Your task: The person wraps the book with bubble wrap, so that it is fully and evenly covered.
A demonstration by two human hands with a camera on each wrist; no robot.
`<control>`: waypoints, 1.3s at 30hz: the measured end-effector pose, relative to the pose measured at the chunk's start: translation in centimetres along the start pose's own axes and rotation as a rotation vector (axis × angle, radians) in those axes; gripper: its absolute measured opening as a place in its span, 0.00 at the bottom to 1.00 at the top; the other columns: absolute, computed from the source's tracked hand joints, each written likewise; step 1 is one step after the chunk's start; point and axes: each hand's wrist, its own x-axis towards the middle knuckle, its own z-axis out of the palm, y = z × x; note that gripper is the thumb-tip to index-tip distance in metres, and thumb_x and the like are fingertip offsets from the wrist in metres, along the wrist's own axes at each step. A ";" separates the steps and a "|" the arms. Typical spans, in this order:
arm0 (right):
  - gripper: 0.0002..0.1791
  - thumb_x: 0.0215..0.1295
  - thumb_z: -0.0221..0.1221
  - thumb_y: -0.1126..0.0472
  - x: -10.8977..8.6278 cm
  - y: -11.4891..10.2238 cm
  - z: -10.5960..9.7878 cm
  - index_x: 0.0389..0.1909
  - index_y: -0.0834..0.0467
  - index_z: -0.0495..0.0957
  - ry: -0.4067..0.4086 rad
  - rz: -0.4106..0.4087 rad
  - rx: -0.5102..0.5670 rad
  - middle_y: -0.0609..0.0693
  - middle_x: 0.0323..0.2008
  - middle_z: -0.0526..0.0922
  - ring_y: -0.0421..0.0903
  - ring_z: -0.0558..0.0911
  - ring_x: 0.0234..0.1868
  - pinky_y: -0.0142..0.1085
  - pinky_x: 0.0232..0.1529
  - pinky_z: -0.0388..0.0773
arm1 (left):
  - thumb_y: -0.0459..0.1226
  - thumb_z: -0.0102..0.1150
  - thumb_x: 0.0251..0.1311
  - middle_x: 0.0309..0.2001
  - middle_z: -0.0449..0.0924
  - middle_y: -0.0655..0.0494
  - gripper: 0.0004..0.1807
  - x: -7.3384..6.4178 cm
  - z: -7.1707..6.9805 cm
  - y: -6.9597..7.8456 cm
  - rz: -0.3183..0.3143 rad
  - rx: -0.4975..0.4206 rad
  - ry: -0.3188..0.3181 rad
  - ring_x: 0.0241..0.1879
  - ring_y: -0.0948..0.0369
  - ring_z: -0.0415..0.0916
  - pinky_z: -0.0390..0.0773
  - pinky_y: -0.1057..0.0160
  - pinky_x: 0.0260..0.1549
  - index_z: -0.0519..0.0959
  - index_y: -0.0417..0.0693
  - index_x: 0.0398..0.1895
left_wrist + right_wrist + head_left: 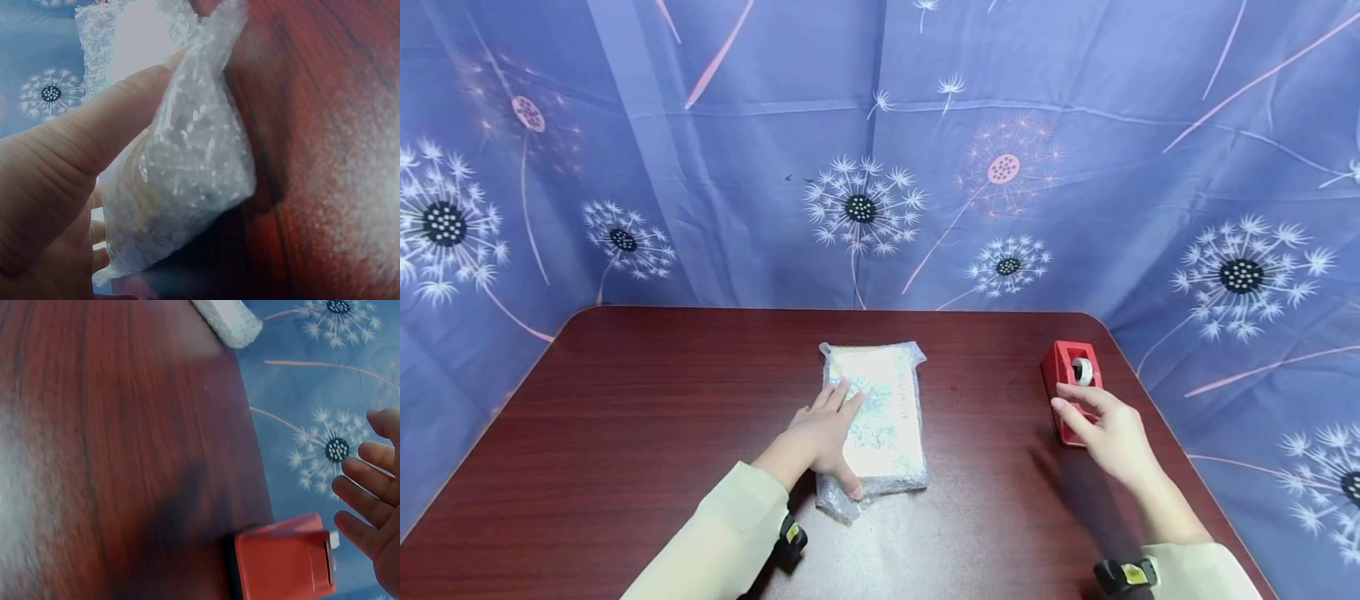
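A flat, pale package [887, 417] in bubble wrap lies near the middle of the table; something like a book with a light printed cover shows through. On its left side rests my left hand [822, 433], fingers spread and thumb by the near edge. In the left wrist view the thumb crosses the crumpled bubble wrap [200, 144], with other fingers partly hidden behind it. A red tape dispenser [1060, 371] with a small white roll stands at the right. Over its near part hovers my right hand [1112, 433], fingers loosely bent and holding nothing.
The dark red wooden table [662, 400] has a rounded back edge. Behind and beside it hangs a blue cloth [737, 208] printed with dandelions. The dispenser stands close to the table's right edge.
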 end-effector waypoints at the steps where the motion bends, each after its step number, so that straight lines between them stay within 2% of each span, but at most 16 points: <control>1: 0.16 0.60 0.63 0.58 0.0 0.1 -0.2 0.47 0.61 0.81 0.003 0.007 0.003 0.58 0.44 0.84 0.12 0.68 0.42 0.09 0.39 0.68 | 0.61 0.79 0.16 0.77 0.30 0.48 0.78 0.0 0.0 0.0 0.001 0.001 -0.001 0.75 0.48 0.32 0.51 0.36 0.67 0.43 0.55 0.76; 5: 0.16 0.61 0.62 0.59 -0.2 0.7 -0.9 0.48 0.62 0.81 0.024 0.024 -0.010 0.60 0.44 0.84 0.10 0.65 0.40 0.08 0.37 0.66 | 0.61 0.78 0.16 0.77 0.29 0.49 0.78 0.0 0.0 0.0 -0.004 -0.001 -0.005 0.75 0.48 0.31 0.50 0.36 0.67 0.42 0.56 0.76; 9: 0.14 0.64 0.59 0.57 -0.3 1.3 -1.6 0.47 0.59 0.82 0.056 0.062 -0.047 0.59 0.41 0.85 0.19 0.68 0.30 0.15 0.29 0.66 | 0.61 0.79 0.16 0.77 0.29 0.50 0.78 0.0 -0.1 0.0 -0.009 -0.006 -0.008 0.75 0.49 0.31 0.49 0.37 0.68 0.42 0.56 0.76; 13: 0.14 0.66 0.57 0.56 -0.3 1.9 -2.2 0.45 0.60 0.82 0.084 0.093 -0.078 0.59 0.37 0.85 0.26 0.68 0.25 0.22 0.25 0.64 | 0.61 0.79 0.15 0.77 0.30 0.49 0.79 0.0 -0.1 0.0 -0.006 -0.008 -0.003 0.75 0.49 0.31 0.50 0.37 0.67 0.42 0.55 0.76; 15: 0.14 0.66 0.57 0.56 -0.3 2.2 -2.4 0.44 0.60 0.83 0.095 0.105 -0.092 0.54 0.34 0.86 0.26 0.68 0.23 0.23 0.24 0.64 | 0.61 0.79 0.15 0.77 0.30 0.49 0.79 0.0 -0.1 0.0 -0.004 -0.008 -0.003 0.75 0.49 0.31 0.50 0.37 0.67 0.42 0.54 0.76; 18: 0.13 0.66 0.57 0.56 -0.4 2.7 -2.7 0.42 0.60 0.83 0.108 0.122 -0.110 0.38 0.27 0.82 0.26 0.68 0.22 0.23 0.24 0.65 | 0.61 0.79 0.15 0.77 0.30 0.49 0.79 0.1 0.0 0.0 -0.004 -0.005 -0.001 0.75 0.49 0.31 0.50 0.37 0.67 0.43 0.54 0.76; 20: 0.13 0.65 0.57 0.56 -0.5 2.9 -2.8 0.41 0.60 0.83 0.109 0.133 -0.118 0.35 0.26 0.80 0.25 0.68 0.22 0.23 0.24 0.65 | 0.61 0.79 0.15 0.77 0.30 0.49 0.79 0.1 0.0 -0.1 -0.005 -0.004 0.000 0.75 0.49 0.31 0.50 0.37 0.67 0.43 0.54 0.76; 22: 0.13 0.65 0.57 0.56 -0.5 3.2 -2.9 0.41 0.61 0.83 0.104 0.140 -0.118 0.38 0.25 0.82 0.25 0.67 0.23 0.23 0.24 0.65 | 0.61 0.79 0.14 0.77 0.30 0.49 0.79 0.1 0.0 -0.1 -0.006 -0.005 0.001 0.75 0.49 0.31 0.50 0.37 0.67 0.43 0.54 0.76; 26: 0.14 0.66 0.57 0.55 -0.6 3.5 -2.9 0.41 0.62 0.82 0.076 0.160 -0.132 0.57 0.29 0.85 0.27 0.67 0.22 0.25 0.23 0.64 | 0.61 0.79 0.14 0.77 0.30 0.49 0.79 0.1 0.1 -0.1 -0.006 -0.005 0.001 0.75 0.49 0.31 0.50 0.37 0.67 0.42 0.55 0.76; 32: 0.17 0.67 0.55 0.52 -0.8 4.1 -3.1 0.42 0.61 0.82 -0.004 0.219 -0.173 0.60 0.35 0.85 0.29 0.69 0.24 0.30 0.24 0.67 | 0.61 0.79 0.14 0.77 0.29 0.49 0.79 0.1 0.1 -0.1 -0.007 -0.001 0.003 0.75 0.49 0.31 0.50 0.37 0.67 0.42 0.55 0.76; 39: 0.20 0.66 0.55 0.49 -1.0 4.8 -2.9 0.41 0.63 0.82 -0.108 0.258 -0.176 0.61 0.35 0.85 0.36 0.71 0.27 0.33 0.26 0.68 | 0.61 0.79 0.15 0.77 0.30 0.49 0.78 0.1 0.1 -0.1 -0.002 -0.005 0.008 0.75 0.48 0.32 0.51 0.36 0.67 0.43 0.55 0.76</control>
